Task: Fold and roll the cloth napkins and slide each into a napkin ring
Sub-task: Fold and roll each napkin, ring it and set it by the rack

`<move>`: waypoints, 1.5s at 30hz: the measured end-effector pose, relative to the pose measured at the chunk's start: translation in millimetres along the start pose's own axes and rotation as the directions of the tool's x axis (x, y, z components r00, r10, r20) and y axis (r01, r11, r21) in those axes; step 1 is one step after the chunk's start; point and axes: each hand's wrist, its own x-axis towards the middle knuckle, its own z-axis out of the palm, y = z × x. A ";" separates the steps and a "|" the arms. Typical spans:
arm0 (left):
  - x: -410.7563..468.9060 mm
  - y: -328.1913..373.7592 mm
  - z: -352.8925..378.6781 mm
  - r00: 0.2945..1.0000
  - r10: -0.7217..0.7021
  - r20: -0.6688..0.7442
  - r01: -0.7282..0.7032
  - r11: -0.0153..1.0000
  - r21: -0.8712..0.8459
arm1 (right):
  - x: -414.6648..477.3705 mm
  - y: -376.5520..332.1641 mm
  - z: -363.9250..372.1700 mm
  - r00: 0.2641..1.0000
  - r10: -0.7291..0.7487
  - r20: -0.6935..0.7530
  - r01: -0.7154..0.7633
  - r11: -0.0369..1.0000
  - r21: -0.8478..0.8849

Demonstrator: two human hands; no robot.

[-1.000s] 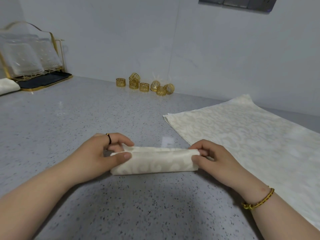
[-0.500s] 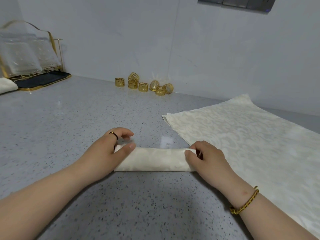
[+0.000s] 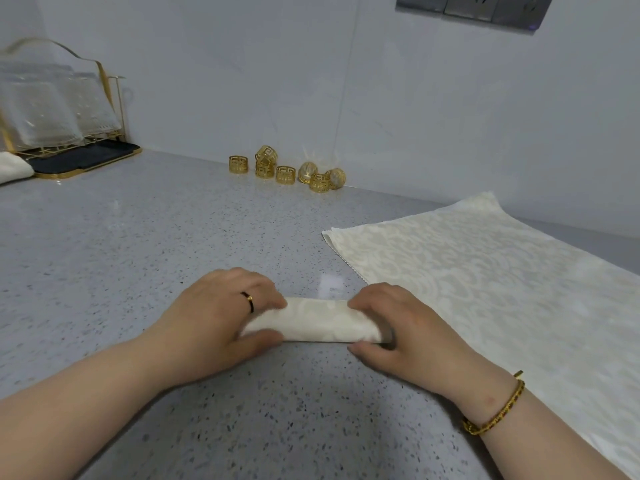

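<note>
Curled over both ends of the rolled napkin [image 3: 318, 322] with the fingers [image 3: 265, 292] of left hand [image 3: 221, 320] and right hand [image 3: 398, 327], thumbs on the near side. Lying crosswise on the grey worktop [image 3: 138, 254] at 6 o'clock. At 3 o'clock, near, a flat napkin [image 3: 485, 271]; at 12 o'clock, by the wall, gold napkin rings [image 3: 287, 169].

Soft even light, glare on counter [image 3: 330, 282], wide-angle edge warp.
</note>
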 end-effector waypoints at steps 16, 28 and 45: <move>3.5 8.5 -2.7 0.991 -0.135 0.005 0.135 0.986 -0.103 | 1.9 -12.3 -9.0 0.967 0.247 0.064 -0.252 0.884 0.394; 24.4 39.2 12.7 0.998 0.047 0.039 -0.048 0.998 0.041 | -1.3 -4.9 -3.8 0.993 0.101 -0.054 -0.091 0.982 0.165; 24.4 38.0 17.2 0.998 -0.028 0.052 0.031 0.998 -0.057 | 0.1 -13.5 -24.3 0.959 0.230 0.165 -0.263 0.940 0.218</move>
